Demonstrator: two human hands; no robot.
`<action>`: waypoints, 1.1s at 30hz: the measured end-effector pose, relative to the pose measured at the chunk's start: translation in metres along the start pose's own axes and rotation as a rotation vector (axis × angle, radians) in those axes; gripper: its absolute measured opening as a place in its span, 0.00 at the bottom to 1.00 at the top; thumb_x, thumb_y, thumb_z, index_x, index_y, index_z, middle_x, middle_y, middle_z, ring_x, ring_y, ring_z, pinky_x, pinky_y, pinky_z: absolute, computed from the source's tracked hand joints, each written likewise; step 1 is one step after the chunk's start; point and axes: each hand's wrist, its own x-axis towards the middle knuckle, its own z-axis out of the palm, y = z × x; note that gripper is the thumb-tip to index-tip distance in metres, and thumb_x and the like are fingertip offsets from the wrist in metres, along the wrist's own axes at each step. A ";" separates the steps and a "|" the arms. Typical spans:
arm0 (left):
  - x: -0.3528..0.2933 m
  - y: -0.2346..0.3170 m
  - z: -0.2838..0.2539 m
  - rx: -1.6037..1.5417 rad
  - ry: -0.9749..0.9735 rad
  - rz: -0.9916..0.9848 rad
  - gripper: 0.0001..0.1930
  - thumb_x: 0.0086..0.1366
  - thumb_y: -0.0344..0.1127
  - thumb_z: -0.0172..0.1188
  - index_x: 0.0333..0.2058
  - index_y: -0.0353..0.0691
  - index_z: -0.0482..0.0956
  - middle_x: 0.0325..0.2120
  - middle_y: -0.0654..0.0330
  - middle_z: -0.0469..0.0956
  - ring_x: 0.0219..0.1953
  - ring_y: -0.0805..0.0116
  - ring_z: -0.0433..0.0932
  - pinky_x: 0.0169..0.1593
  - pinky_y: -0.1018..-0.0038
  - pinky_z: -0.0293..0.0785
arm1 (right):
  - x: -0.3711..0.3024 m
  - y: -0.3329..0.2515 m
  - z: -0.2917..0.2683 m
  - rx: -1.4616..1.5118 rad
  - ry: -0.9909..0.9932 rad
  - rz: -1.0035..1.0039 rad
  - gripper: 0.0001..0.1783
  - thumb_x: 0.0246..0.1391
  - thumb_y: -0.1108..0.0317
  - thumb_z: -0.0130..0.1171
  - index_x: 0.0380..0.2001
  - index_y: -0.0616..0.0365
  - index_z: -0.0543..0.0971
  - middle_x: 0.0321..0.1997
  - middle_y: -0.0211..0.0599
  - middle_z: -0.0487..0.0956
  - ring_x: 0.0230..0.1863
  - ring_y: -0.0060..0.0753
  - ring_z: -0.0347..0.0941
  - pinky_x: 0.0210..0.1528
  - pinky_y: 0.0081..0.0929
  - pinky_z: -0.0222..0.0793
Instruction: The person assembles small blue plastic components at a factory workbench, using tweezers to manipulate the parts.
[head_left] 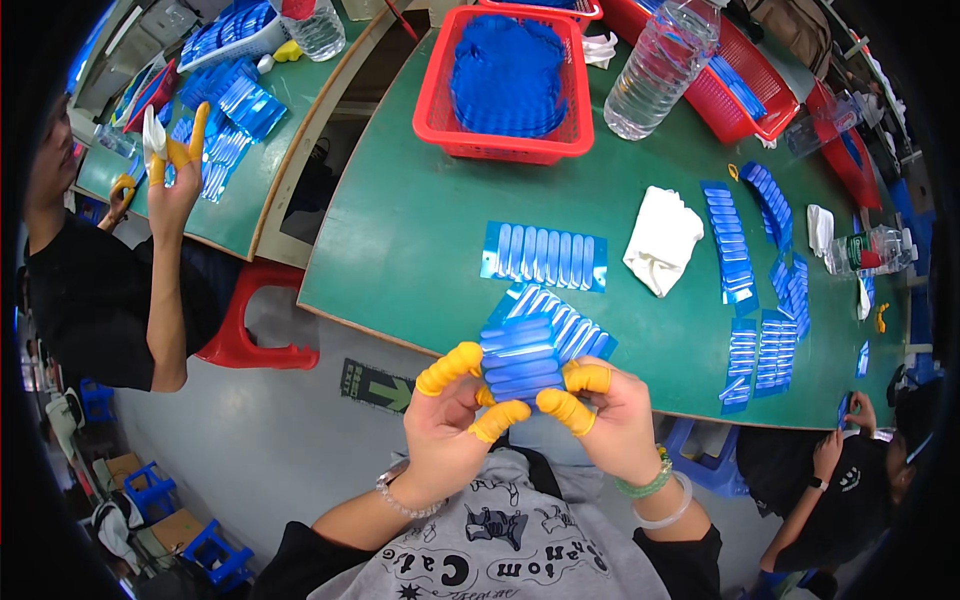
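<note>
Between my two hands I hold a blue ribbed sheet [521, 358] with a row of long raised strips, bent slightly over the table's near edge. My left hand [442, 440] pinches its left side, and my right hand [612, 420] pinches the right side. Yellow finger covers sit on the thumbs and forefingers of both. Just beyond, partly hidden by the held piece, another shiny blue sheet [572, 332] lies slanted on the green table [400, 250]. A flat blue sheet of upright strips [545, 254] rests farther up. To its right is a folded white cloth [663, 240].
A red basket [428, 110] of blue pieces stands at the back, with a water bottle [662, 70] beside it. More blue strip sheets [730, 245] lie to the right. Co-workers sit at left [110, 310] and right [830, 490]. A red stool [262, 318] stands at left.
</note>
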 end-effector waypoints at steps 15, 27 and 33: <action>-0.005 -0.006 0.004 0.026 -0.168 0.004 0.41 0.52 0.14 0.62 0.61 0.46 0.53 0.51 0.52 0.68 0.50 0.62 0.73 0.51 0.68 0.72 | -0.024 -0.005 -0.011 -0.013 -0.023 -0.080 0.09 0.45 0.73 0.67 0.26 0.62 0.76 0.27 0.35 0.75 0.28 0.30 0.71 0.32 0.25 0.66; -0.006 0.002 0.011 0.151 -0.252 -0.054 0.39 0.53 0.17 0.62 0.60 0.43 0.52 0.55 0.48 0.64 0.56 0.58 0.67 0.56 0.61 0.66 | -0.039 0.004 -0.029 0.006 -0.121 0.007 0.10 0.45 0.70 0.68 0.27 0.60 0.77 0.26 0.29 0.71 0.24 0.21 0.62 0.26 0.19 0.59; 0.003 0.002 0.023 0.107 -0.092 -0.140 0.35 0.55 0.16 0.60 0.58 0.40 0.54 0.45 0.46 0.71 0.46 0.60 0.76 0.48 0.67 0.75 | -0.039 -0.004 -0.032 -0.012 -0.053 0.067 0.12 0.44 0.68 0.69 0.28 0.61 0.77 0.26 0.28 0.72 0.23 0.20 0.62 0.24 0.18 0.58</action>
